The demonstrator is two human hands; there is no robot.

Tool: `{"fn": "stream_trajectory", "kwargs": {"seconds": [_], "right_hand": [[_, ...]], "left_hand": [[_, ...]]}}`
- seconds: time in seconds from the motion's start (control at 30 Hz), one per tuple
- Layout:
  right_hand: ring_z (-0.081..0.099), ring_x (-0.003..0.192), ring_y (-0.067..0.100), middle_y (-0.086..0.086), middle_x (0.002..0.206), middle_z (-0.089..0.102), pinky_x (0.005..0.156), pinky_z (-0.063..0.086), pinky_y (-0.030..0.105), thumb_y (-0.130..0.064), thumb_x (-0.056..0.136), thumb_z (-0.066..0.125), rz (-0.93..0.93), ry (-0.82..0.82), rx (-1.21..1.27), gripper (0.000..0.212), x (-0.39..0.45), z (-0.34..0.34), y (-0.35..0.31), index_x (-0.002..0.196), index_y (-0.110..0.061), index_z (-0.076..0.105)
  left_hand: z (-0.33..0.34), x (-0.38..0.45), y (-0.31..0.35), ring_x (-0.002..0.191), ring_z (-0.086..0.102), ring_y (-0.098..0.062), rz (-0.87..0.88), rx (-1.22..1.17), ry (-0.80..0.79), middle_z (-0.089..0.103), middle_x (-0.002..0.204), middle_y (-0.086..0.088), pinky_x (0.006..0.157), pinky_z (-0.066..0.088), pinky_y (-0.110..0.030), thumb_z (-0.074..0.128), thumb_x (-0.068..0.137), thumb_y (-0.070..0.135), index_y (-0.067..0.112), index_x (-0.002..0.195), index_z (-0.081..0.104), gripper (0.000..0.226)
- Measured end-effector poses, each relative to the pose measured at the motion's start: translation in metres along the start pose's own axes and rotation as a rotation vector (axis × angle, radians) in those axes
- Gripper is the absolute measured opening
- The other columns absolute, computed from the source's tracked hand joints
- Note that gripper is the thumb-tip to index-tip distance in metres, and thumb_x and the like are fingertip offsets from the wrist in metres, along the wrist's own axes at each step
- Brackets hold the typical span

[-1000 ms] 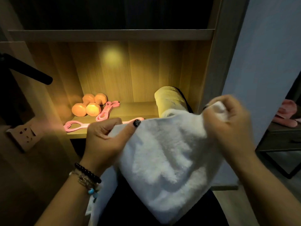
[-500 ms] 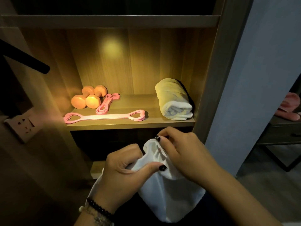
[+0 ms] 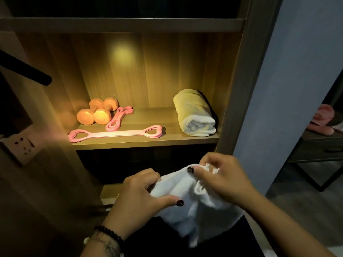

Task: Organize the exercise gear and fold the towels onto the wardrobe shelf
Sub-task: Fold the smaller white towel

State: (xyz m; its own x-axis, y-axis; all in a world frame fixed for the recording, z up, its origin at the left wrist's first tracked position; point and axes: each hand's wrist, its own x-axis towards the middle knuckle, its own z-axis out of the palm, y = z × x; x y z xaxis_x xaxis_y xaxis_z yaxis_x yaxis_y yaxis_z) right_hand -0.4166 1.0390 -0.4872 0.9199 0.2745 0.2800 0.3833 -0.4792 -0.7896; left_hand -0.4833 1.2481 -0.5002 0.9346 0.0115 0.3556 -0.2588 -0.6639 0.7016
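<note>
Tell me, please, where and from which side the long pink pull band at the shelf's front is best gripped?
Take the long pink pull band at its flat middle strap, from above and the front. It lies flat along the shelf edge, and the dumbbells and coiled band crowd behind it.

Left hand [image 3: 141,197] and right hand [image 3: 222,177], both bare-armed, with dark glossy polish on the visible thumbnails. Left wrist: a black beaded bracelet [image 3: 109,233] beside a paler, mixed-bead bracelet [image 3: 104,244].
</note>
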Motion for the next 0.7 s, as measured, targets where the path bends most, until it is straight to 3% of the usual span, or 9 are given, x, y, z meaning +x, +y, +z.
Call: {"fn": "stream_trajectory", "kwargs": {"seconds": [0.07, 0.17, 0.33, 0.47, 0.57, 0.63, 0.7], "right_hand": [[0.054, 0.057, 0.001, -0.011, 0.054, 0.058, 0.051, 0.037, 0.014, -0.038, 0.074, 0.075, -0.061, 0.214, -0.119, 0.021, 0.009, -0.011, 0.000, 0.064, -0.025, 0.062], [0.053, 0.058, 0.000, -0.014, 0.055, 0.055, 0.051, 0.034, 0.011, -0.032, 0.075, 0.078, -0.101, 0.399, -0.160, 0.020, 0.034, -0.026, 0.002, 0.068, -0.021, 0.063], [0.054, 0.060, 0.003, -0.006, 0.069, 0.061, 0.053, 0.034, 0.009, -0.039, 0.080, 0.072, -0.176, 0.410, -0.266, 0.023, 0.085, -0.049, -0.009, 0.077, -0.017, 0.065], [0.058, 0.068, 0.014, 0.000, 0.077, 0.064, 0.053, 0.035, 0.017, -0.042, 0.084, 0.067, -0.188, 0.404, -0.316, 0.024, 0.128, -0.057, -0.030, 0.081, -0.019, 0.062], [0.057, 0.070, 0.014, -0.002, 0.078, 0.061, 0.055, 0.039, 0.020, -0.041, 0.086, 0.066, -0.221, 0.417, -0.348, 0.021, 0.150, -0.062, -0.050, 0.081, -0.022, 0.059], [0.057, 0.072, 0.015, -0.003, 0.079, 0.061, 0.057, 0.042, 0.024, -0.043, 0.087, 0.064, -0.231, 0.429, -0.395, 0.021, 0.162, -0.067, -0.060, 0.083, -0.023, 0.060], [0.057, 0.074, 0.015, -0.002, 0.080, 0.062, 0.058, 0.041, 0.022, -0.045, 0.086, 0.064, -0.221, 0.454, -0.412, 0.025, 0.169, -0.075, -0.063, 0.084, -0.020, 0.064]], "left_hand": [[0.006, 0.013, 0.004, 0.076, 0.051, -0.008, -0.033, 0.149, -0.111, 0.054, 0.080, 0.010, 0.062, 0.041, -0.018, 0.081, 0.061, 0.053, 0.018, 0.069, 0.059, 0.042], [0.015, 0.035, -0.004, 0.079, 0.049, -0.004, -0.044, 0.265, -0.174, 0.050, 0.085, 0.011, 0.068, 0.047, -0.023, 0.078, 0.065, 0.055, 0.012, 0.064, 0.058, 0.048], [0.005, 0.068, -0.029, 0.083, 0.047, -0.004, -0.117, 0.237, -0.155, 0.051, 0.087, 0.009, 0.072, 0.049, -0.024, 0.073, 0.050, 0.073, 0.013, 0.068, 0.069, 0.063], [-0.011, 0.083, -0.035, 0.073, 0.050, -0.006, -0.120, 0.238, -0.049, 0.053, 0.080, 0.004, 0.056, 0.038, -0.019, 0.065, 0.043, 0.084, 0.010, 0.049, 0.047, 0.077], [-0.020, 0.086, -0.045, 0.070, 0.059, -0.011, -0.144, 0.117, -0.021, 0.061, 0.078, 0.003, 0.056, 0.040, -0.022, 0.054, 0.033, 0.096, 0.004, 0.056, 0.059, 0.095], [-0.026, 0.089, -0.049, 0.069, 0.062, -0.011, -0.173, 0.074, -0.009, 0.065, 0.076, 0.003, 0.058, 0.045, -0.025, 0.068, 0.039, 0.084, 0.007, 0.061, 0.067, 0.080], [-0.040, 0.095, -0.047, 0.061, 0.059, -0.012, -0.226, 0.078, 0.114, 0.064, 0.063, 0.006, 0.055, 0.043, -0.027, 0.080, 0.054, 0.063, 0.014, 0.057, 0.066, 0.051]]}}
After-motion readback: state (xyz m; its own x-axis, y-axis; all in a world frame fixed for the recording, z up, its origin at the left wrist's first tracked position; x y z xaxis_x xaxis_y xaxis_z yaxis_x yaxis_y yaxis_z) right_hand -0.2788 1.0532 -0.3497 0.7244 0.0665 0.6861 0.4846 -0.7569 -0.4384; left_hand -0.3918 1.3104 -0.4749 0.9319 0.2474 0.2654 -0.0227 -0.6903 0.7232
